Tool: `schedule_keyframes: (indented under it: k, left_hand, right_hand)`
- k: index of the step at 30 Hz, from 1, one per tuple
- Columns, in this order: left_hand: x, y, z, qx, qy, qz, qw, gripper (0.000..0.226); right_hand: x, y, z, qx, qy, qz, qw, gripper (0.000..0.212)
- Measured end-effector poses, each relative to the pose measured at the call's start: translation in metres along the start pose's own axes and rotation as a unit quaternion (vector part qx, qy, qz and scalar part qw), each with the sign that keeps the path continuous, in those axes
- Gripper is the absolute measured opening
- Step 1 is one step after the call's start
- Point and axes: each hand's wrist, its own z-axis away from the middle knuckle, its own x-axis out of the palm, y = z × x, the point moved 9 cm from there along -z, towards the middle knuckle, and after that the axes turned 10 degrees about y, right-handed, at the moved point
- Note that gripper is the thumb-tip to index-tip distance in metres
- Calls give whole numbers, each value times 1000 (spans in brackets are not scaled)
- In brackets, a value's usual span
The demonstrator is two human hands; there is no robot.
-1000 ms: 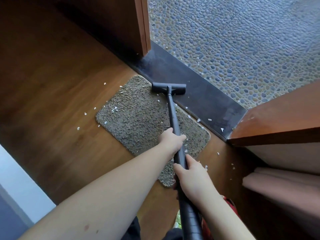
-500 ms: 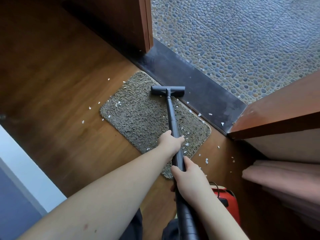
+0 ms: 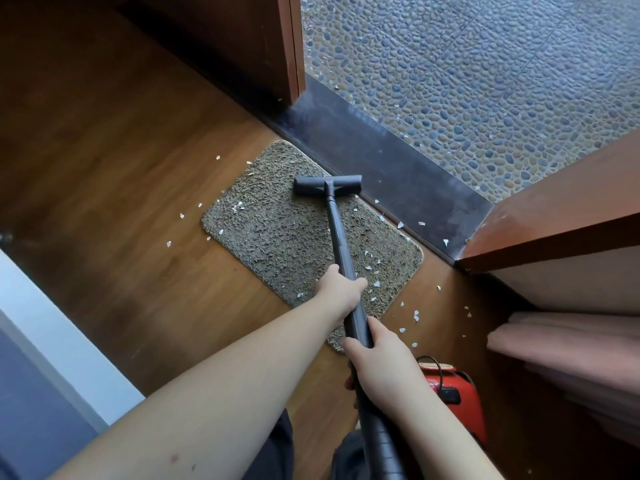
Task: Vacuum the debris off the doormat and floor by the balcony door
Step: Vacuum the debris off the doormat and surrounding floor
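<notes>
A shaggy grey-brown doormat [image 3: 277, 233] lies on the wooden floor [image 3: 131, 188] beside the dark door sill [image 3: 391, 168]. The vacuum's grey floor nozzle [image 3: 327, 185] rests on the mat's far edge, next to the sill. Its dark wand [image 3: 337, 233] runs back toward me. My left hand [image 3: 341, 289] grips the wand higher up, and my right hand [image 3: 381, 368] grips it lower, near the ribbed hose. Small white debris bits [image 3: 415, 315] lie scattered on the mat's right part, on the floor around it and on the sill.
A red vacuum body [image 3: 453, 393] sits on the floor by my right arm. A wooden door leaf [image 3: 554, 216] stands open at right, with pink fabric [image 3: 561, 344] below it. A wooden frame post [image 3: 294, 46] rises at the back, with pebbled balcony paving [image 3: 485, 81] beyond.
The nozzle has slid back toward me along the mat's far edge. The view has shifted, so the red vacuum body now shows more fully.
</notes>
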Motion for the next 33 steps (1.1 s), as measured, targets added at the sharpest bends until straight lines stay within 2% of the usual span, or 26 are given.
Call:
schedule_keyframes:
  k: [11, 17, 24, 33]
  left_hand:
    - [19, -4, 16, 3, -39, -66, 997, 50]
    - [41, -22, 22, 1, -38, -76, 996, 71]
    - [48, -31, 32, 6, -24, -71, 997, 74]
    - [24, -8, 7, 8, -4, -35, 999, 70]
  right_hand:
    - [-12, 14, 18, 12, 19, -20, 1000, 10]
    - [-21, 35, 27, 4, 10, -8, 1000, 13]
    - [-30, 48, 35, -3, -1, -4, 1000, 11]
    - [-16, 18, 9, -21, -8, -10, 1000, 13]
